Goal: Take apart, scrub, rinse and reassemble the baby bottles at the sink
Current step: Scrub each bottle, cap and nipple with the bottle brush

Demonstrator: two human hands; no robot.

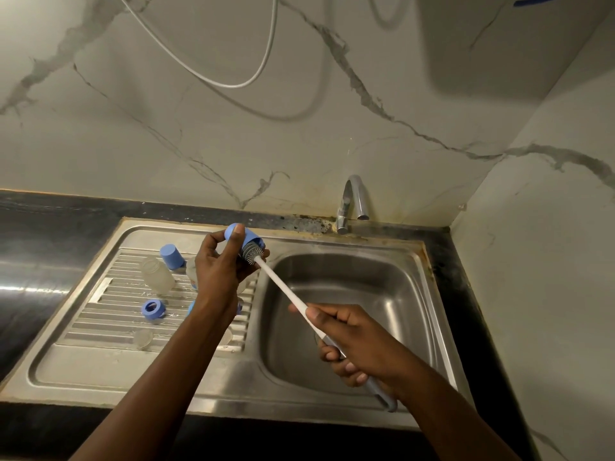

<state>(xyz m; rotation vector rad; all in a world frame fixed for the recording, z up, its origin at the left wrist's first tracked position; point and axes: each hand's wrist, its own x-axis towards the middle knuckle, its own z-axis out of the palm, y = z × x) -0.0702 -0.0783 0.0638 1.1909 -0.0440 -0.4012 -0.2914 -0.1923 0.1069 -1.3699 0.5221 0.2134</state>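
Note:
My left hand (pixel 221 266) grips a blue bottle cap (pixel 244 239) above the drainboard's right edge, its mouth turned toward the basin. The grey bristle head of a bottle brush (pixel 250 252) sits in the cap's mouth. My right hand (pixel 352 341) grips the brush's white handle (pixel 283 286) near its lower end, over the sink basin (pixel 349 294). On the drainboard (pixel 109 301) lie a frosted clear bottle (pixel 156 273), a second blue cap (pixel 171 256), a blue collar ring (pixel 153 308) and a clear teat (pixel 143 338). My left wrist hides other parts.
A chrome tap (pixel 352 202) stands at the back right of the steel sink, with no water running. Black countertop (pixel 43 234) borders the sink on the left and front. Marble walls close in behind and on the right. A white cable (pixel 233 85) hangs on the back wall.

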